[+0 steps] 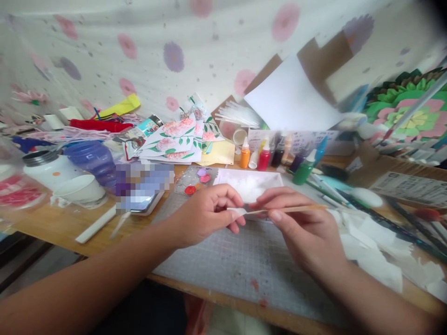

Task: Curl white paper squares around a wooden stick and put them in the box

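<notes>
My left hand [206, 214] is closed in a pinch on a small white paper piece [237, 212] above a grey gridded cutting mat [226, 256]. My right hand [300, 223] is closed round a thin wooden stick [300, 209] that lies level, its tip meeting the paper piece between my two hands. Just behind the hands lies a white tray [249, 182].
Small colour bottles [263, 158] stand behind the tray; flower cards [174, 137] lie at the back. A white jar [49, 167], a paper cup [82, 190] and a purple bottle [92, 160] sit left. White paper scraps [377, 251] and brushes [401, 223] lie right.
</notes>
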A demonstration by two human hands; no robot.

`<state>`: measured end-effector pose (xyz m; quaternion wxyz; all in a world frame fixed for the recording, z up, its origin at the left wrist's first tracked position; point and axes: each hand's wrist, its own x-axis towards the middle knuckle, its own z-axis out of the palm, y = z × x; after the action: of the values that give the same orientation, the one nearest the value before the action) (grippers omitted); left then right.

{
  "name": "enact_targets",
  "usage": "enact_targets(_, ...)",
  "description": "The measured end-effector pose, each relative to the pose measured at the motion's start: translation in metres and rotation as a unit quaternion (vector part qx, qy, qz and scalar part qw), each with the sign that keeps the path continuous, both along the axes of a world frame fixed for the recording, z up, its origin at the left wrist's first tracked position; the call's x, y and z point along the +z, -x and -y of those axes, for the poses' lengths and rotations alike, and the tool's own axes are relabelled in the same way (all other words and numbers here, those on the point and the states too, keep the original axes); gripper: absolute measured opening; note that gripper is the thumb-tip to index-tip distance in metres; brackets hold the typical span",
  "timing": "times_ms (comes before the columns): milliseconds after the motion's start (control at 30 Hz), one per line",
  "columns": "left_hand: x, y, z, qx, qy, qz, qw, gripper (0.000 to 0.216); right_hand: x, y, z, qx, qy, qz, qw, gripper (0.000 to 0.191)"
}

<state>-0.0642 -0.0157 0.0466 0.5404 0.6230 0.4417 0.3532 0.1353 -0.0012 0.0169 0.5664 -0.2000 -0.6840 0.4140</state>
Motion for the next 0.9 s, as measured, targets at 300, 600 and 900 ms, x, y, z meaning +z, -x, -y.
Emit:
enact_targets(300,-0.0019,-0.0048,0.0017,-0.013,0.023,0.000,1.000,0.009,0.0068,0.0001,0.0044,-0.029,-0.043,0.049,0.997,0.010)
enact_targets(600,-0.0005,-0.0055,0.0004,-0.024,0.019,-0.021,0.999,0.017,0.0057,0.0019,0.0025,-0.088,-0.057,0.065,0.992,0.009)
enact_targets(900,-0.0006,-0.0084,-0.0006,-0.010,-0.018,-0.025,0.999,0.018,0.0055,0.0023,0.0036,-0.104,-0.033,0.054,0.993,0.014)
